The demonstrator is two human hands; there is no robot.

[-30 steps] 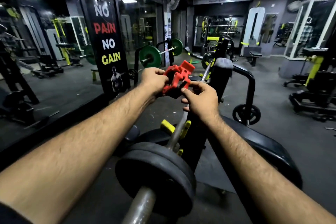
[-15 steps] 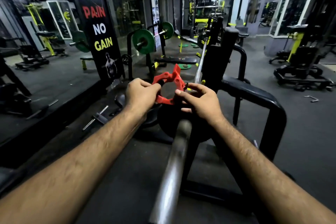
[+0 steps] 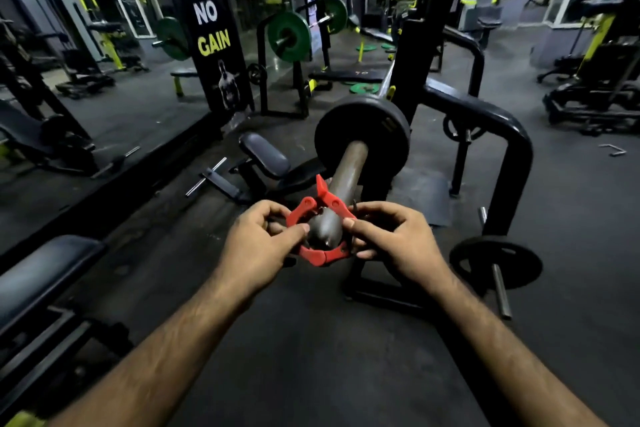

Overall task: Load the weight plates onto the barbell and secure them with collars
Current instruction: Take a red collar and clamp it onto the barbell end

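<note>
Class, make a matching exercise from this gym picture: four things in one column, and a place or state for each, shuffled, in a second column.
1. red plastic collar
2. black round weight plate
3. green round plate
4. small black plate

A. on a far racked bar
B. low, right of the hands
C. ringing the sleeve tip, both hands' grip
D. loaded on the near steel barbell sleeve

Pairs: 1-C, 2-D, 3-A, 4-B

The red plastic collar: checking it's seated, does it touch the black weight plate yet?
Apart. The head view shows the red plastic collar at the sleeve's end, bare steel sleeve between it and the black weight plate.
</note>
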